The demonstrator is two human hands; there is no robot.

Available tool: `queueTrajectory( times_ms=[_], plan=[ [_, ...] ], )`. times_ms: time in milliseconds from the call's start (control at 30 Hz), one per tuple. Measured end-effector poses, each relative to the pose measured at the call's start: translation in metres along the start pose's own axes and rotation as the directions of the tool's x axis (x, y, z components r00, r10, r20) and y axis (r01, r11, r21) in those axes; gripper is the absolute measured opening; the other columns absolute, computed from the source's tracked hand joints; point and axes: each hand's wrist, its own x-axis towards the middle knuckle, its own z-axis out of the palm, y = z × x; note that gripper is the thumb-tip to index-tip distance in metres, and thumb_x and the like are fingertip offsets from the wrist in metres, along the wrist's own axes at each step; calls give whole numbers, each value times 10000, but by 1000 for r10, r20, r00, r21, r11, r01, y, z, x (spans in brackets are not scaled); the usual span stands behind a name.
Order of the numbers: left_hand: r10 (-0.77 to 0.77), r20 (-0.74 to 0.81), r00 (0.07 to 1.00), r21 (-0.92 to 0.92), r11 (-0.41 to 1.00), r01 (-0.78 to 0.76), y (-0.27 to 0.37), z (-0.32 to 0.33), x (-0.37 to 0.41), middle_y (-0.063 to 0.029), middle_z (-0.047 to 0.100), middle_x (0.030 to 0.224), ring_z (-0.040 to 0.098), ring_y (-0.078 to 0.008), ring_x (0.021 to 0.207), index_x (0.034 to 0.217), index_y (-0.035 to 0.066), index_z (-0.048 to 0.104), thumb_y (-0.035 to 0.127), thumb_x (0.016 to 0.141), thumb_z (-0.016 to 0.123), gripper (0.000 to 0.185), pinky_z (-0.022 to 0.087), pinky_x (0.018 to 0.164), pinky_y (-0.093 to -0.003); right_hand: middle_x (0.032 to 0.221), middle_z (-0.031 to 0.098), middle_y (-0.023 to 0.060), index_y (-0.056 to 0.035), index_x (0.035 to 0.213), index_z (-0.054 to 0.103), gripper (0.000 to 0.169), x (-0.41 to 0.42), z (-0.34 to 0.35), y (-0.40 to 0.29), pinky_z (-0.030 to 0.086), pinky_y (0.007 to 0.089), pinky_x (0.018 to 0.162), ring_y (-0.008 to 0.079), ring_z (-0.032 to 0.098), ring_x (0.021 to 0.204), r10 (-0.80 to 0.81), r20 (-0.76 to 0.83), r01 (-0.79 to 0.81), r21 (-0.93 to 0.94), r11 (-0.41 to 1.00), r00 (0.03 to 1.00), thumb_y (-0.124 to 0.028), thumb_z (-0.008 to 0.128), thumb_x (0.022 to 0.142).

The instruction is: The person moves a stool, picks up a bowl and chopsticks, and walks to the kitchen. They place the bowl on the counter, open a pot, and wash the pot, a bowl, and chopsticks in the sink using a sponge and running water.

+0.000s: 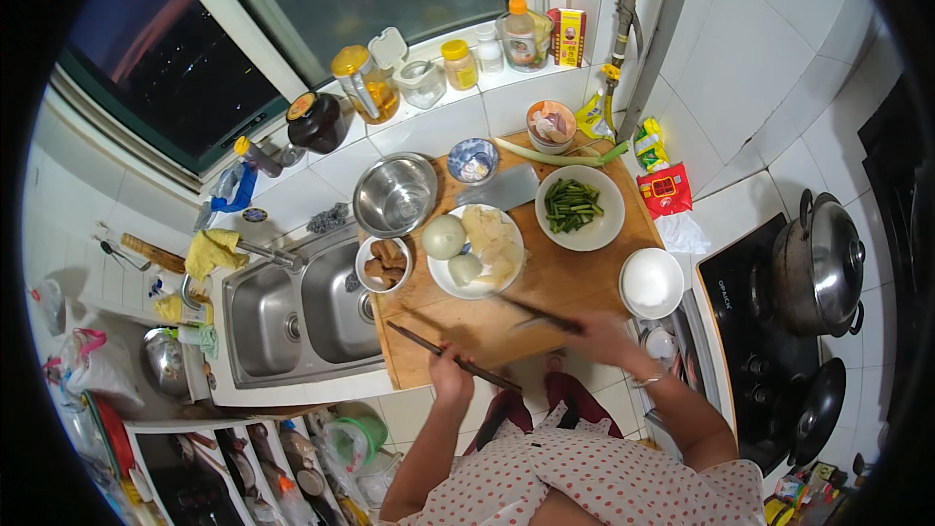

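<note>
My left hand (451, 376), in front of the board's near edge, is closed around a dark, slender stick (416, 337) slanting across it. In my right hand (603, 340), blurred, is another dark, slender stick (540, 312), its far end close to a white plate (442, 274). On that plate lie a whole peeled onion (443, 235), a smaller onion piece (464, 270) and pale yellowish slices (488, 235). A cleaver blade (504, 186) lies flat behind the plate. A white bowl of cut green stalks (573, 204) stands to its right, a bowl of brown chunks (386, 265) to its left.
The wooden board (445, 321) partly overlaps the double sink (340, 307). Toward the back are a steel basin (396, 193), a blue-patterned bowl (472, 161) and a leek (551, 157). White bowls (652, 283) sit at the right edge, near a stove (760, 351) with a lidded pot (814, 270).
</note>
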Motion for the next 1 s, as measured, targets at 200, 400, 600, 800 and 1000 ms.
queueTrajectory(
  times_ms=[200,400,600,800,1000],
  plan=[
    [-78,-70,995,-51,996,74,-6,-33,17,-77,466,727,460,-187,593,863,33,451,-87,771,407,158,450,545,-339,801,627,205,-8,907,621,320,74,142,-69,471,434,650,355,608,732,-175,186,175,16,984,967,-284,595,747],
    [-213,17,977,6,977,213,-2,-45,72,-151,556,902,567,-267,823,978,-26,506,-56,780,385,233,494,702,-424,813,622,168,-35,805,629,202,106,194,-72,482,435,663,337,610,767,-236,6,229,-268,936,972,-216,594,723],
    [-269,20,963,-21,963,270,28,-25,54,-173,523,1035,559,-307,902,1003,-37,495,-36,804,362,240,480,743,-439,958,583,153,-27,940,578,247,107,183,-75,460,395,779,324,563,905,-428,-59,391,-312,866,902,-79,574,698],
    [-315,14,949,348,891,291,19,-56,76,-174,517,994,546,-277,892,991,-40,496,-23,814,377,213,469,751,-431,1147,539,198,8,1085,539,387,84,168,-61,435,388,881,338,526,1044,-417,-16,397,-275,875,909,-44,571,703],
    [-305,175,936,134,949,284,11,-43,100,-116,499,884,535,-261,760,962,51,467,-76,750,413,253,475,684,-437,1212,513,178,27,1108,524,412,77,181,-45,409,396,913,337,496,1092,-376,-90,333,-312,890,922,-131,592,733]
  ],
)
